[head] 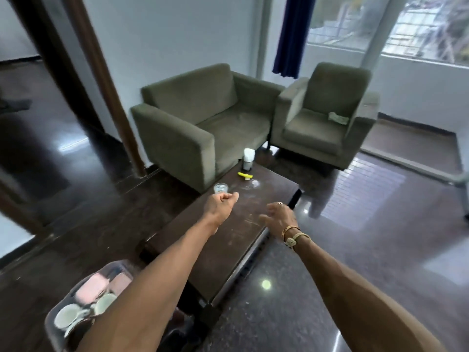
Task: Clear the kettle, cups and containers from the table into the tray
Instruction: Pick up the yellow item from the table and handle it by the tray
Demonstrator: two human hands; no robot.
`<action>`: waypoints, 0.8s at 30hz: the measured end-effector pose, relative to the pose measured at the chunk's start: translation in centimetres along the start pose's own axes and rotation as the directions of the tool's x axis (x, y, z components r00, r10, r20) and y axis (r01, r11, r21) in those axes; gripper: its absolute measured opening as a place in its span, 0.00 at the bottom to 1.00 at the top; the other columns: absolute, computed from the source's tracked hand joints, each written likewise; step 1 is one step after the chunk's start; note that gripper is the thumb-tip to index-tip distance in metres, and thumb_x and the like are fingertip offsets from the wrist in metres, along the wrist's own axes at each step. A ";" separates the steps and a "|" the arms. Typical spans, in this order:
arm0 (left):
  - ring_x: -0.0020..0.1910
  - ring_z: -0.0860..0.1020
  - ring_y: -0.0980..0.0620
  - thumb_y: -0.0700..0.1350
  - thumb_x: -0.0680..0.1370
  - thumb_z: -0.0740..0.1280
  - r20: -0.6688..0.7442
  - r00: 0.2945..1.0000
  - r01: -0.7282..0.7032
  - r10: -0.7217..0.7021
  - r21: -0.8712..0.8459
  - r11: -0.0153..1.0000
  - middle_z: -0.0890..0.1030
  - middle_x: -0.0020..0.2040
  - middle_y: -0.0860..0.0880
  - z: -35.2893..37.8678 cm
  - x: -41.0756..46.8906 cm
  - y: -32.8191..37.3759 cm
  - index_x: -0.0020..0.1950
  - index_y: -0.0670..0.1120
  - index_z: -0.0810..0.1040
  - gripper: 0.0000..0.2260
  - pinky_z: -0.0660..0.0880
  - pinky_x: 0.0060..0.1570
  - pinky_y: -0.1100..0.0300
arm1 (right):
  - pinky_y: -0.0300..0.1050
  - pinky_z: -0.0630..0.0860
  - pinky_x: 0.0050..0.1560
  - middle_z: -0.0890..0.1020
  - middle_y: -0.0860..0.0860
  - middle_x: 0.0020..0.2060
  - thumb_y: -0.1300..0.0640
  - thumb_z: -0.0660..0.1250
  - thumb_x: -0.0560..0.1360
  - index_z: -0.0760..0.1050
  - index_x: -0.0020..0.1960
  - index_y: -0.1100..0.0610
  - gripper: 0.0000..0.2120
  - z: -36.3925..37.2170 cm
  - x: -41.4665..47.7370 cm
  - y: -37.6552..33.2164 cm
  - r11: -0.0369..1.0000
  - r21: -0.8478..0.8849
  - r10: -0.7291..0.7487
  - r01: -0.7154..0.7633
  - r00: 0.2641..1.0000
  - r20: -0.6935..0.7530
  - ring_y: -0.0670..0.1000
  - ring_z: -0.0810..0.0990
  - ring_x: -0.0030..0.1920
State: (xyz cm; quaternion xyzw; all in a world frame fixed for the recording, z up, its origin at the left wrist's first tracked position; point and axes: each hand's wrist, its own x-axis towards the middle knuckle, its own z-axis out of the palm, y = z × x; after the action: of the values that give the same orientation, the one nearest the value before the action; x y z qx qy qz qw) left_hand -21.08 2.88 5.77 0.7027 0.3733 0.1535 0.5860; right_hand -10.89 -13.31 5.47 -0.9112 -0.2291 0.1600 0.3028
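Note:
A dark low table (228, 237) stretches away from me. On its far end stands a white-capped container (248, 159), with a small yellow item (245, 176) lying just in front of it. A clear glass cup (220, 188) stands near the table's left edge. My left hand (220, 205) is just below that cup, fingers curled, and whether it touches the cup I cannot tell. My right hand (280, 215) hovers over the table's right side with fingers spread and nothing in it. At the bottom left a clear tray (54, 323) holds two white cups (67, 316) and pink containers (92, 288).
A green two-seat sofa (203, 123) and a green armchair (324, 118) stand beyond the table. A brown door frame (106, 85) rises at the left. The dark glossy floor (368, 224) spreads to the right, under a window with a blue curtain (291, 34).

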 end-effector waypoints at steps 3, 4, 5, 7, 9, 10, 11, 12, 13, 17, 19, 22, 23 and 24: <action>0.37 0.76 0.53 0.51 0.78 0.69 0.112 0.992 -0.061 0.057 0.026 0.998 0.79 0.39 0.48 6.4 -0.4 2.6 0.47 0.43 0.81 0.11 0.72 0.32 0.69 | 0.50 0.79 0.49 0.83 0.57 0.47 0.54 0.72 0.70 0.83 0.48 0.59 0.10 -4.4 -0.1 4.9 0.998 0.012 0.062 -0.062 0.994 -0.087 0.59 0.81 0.51; 0.36 0.75 0.54 0.50 0.79 0.69 0.147 0.986 -0.080 0.076 0.021 0.997 0.78 0.38 0.48 8.4 -0.4 3.6 0.49 0.41 0.81 0.11 0.71 0.30 0.72 | 0.51 0.78 0.51 0.83 0.58 0.48 0.55 0.72 0.70 0.83 0.50 0.59 0.11 -6.0 0.0 6.3 0.996 0.027 0.088 -0.086 0.988 -0.126 0.60 0.81 0.52; 0.36 0.74 0.55 0.49 0.79 0.68 0.184 0.978 -0.099 0.094 0.021 0.995 0.78 0.39 0.48 10.3 -0.4 4.7 0.50 0.41 0.80 0.11 0.70 0.30 0.72 | 0.52 0.78 0.53 0.83 0.58 0.51 0.56 0.72 0.71 0.82 0.53 0.60 0.13 -7.7 0.1 7.7 0.993 0.042 0.117 -0.111 0.979 -0.168 0.59 0.80 0.53; 0.36 0.73 0.55 0.48 0.79 0.69 0.249 0.960 -0.134 0.125 0.020 0.991 0.77 0.38 0.48 14.1 -0.4 6.7 0.48 0.42 0.78 0.09 0.69 0.31 0.70 | 0.52 0.77 0.57 0.83 0.57 0.55 0.54 0.72 0.72 0.80 0.60 0.59 0.18 -10.8 0.0 10.4 0.985 0.059 0.174 -0.165 0.956 -0.236 0.58 0.80 0.57; 0.33 0.72 0.56 0.46 0.79 0.69 0.287 0.946 -0.159 0.151 0.004 0.987 0.76 0.35 0.50 17.5 -0.7 8.6 0.46 0.43 0.77 0.07 0.69 0.29 0.72 | 0.50 0.77 0.59 0.82 0.57 0.58 0.52 0.73 0.71 0.79 0.62 0.58 0.21 -13.7 0.2 13.0 0.977 0.060 0.215 -0.206 0.931 -0.295 0.58 0.79 0.59; 0.32 0.71 0.57 0.45 0.79 0.69 0.305 0.938 -0.173 0.164 0.002 0.985 0.75 0.33 0.51 19.1 -0.7 9.4 0.46 0.42 0.77 0.07 0.68 0.28 0.74 | 0.49 0.76 0.60 0.82 0.57 0.58 0.52 0.73 0.71 0.79 0.62 0.58 0.21 -15.0 0.3 14.2 0.970 0.079 0.242 -0.229 0.914 -0.325 0.58 0.79 0.59; 0.31 0.71 0.58 0.45 0.79 0.69 0.327 0.929 -0.188 0.176 0.006 0.982 0.75 0.33 0.51 20.6 -0.8 10.1 0.47 0.42 0.78 0.06 0.67 0.27 0.75 | 0.49 0.75 0.60 0.82 0.58 0.58 0.52 0.73 0.71 0.79 0.62 0.58 0.21 -16.1 0.3 15.3 0.961 0.104 0.277 -0.257 0.895 -0.350 0.58 0.79 0.59; 0.32 0.72 0.58 0.45 0.79 0.70 0.351 0.918 -0.199 0.183 0.010 0.980 0.75 0.33 0.52 22.0 -0.7 10.4 0.48 0.42 0.78 0.06 0.67 0.27 0.75 | 0.48 0.74 0.61 0.82 0.58 0.58 0.52 0.73 0.71 0.78 0.62 0.58 0.21 -16.9 0.3 16.4 0.951 0.126 0.308 -0.282 0.876 -0.370 0.58 0.79 0.60; 0.32 0.72 0.58 0.45 0.78 0.70 0.377 0.909 -0.201 0.178 0.022 0.979 0.75 0.32 0.52 23.4 -0.6 10.5 0.48 0.43 0.79 0.06 0.68 0.28 0.75 | 0.48 0.74 0.61 0.82 0.58 0.58 0.52 0.73 0.71 0.78 0.62 0.58 0.21 -17.5 0.2 17.5 0.941 0.141 0.340 -0.309 0.857 -0.387 0.58 0.79 0.60; 0.35 0.74 0.55 0.47 0.77 0.72 0.458 0.877 -0.216 0.144 0.107 0.971 0.79 0.36 0.50 28.2 0.8 8.9 0.51 0.41 0.82 0.10 0.71 0.34 0.68 | 0.48 0.74 0.60 0.82 0.58 0.58 0.54 0.73 0.70 0.78 0.62 0.58 0.22 -17.7 -0.4 21.7 0.893 0.206 0.450 -0.400 0.793 -0.412 0.59 0.79 0.60; 0.37 0.75 0.54 0.48 0.76 0.72 0.501 0.857 -0.218 0.122 0.138 0.966 0.79 0.37 0.50 29.9 1.4 7.8 0.51 0.40 0.83 0.11 0.71 0.36 0.64 | 0.48 0.74 0.60 0.82 0.58 0.59 0.54 0.73 0.70 0.78 0.61 0.57 0.21 -17.2 -0.4 23.4 0.868 0.219 0.497 -0.446 0.769 -0.402 0.58 0.79 0.60; 0.39 0.76 0.51 0.47 0.76 0.72 0.562 0.821 -0.236 0.101 0.171 0.957 0.79 0.35 0.51 32.2 2.9 7.0 0.48 0.42 0.83 0.08 0.70 0.38 0.62 | 0.47 0.74 0.61 0.81 0.57 0.59 0.54 0.73 0.69 0.78 0.61 0.57 0.21 -17.0 -0.1 24.9 0.830 0.243 0.557 -0.502 0.729 -0.398 0.58 0.79 0.61; 0.39 0.76 0.51 0.48 0.75 0.73 0.576 0.811 -0.251 0.105 0.180 0.951 0.79 0.35 0.51 32.9 3.4 7.5 0.46 0.44 0.83 0.07 0.71 0.39 0.61 | 0.47 0.74 0.61 0.81 0.58 0.59 0.54 0.73 0.69 0.78 0.61 0.57 0.21 -17.2 0.2 25.2 0.823 0.251 0.568 -0.510 0.718 -0.402 0.58 0.79 0.61; 0.38 0.77 0.52 0.48 0.75 0.72 0.590 0.800 -0.271 0.110 0.191 0.943 0.80 0.35 0.51 33.5 3.8 8.4 0.45 0.46 0.83 0.06 0.71 0.40 0.61 | 0.48 0.75 0.61 0.81 0.58 0.59 0.54 0.73 0.69 0.78 0.61 0.57 0.21 -17.7 0.6 25.3 0.818 0.258 0.574 -0.514 0.705 -0.416 0.58 0.79 0.60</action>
State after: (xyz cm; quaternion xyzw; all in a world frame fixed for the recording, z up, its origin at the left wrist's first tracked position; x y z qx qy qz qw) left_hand 6.26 -18.44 3.89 0.8223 0.1243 -0.0572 0.5524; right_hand 5.40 -39.49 3.11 -0.9278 0.1422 0.0271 0.3438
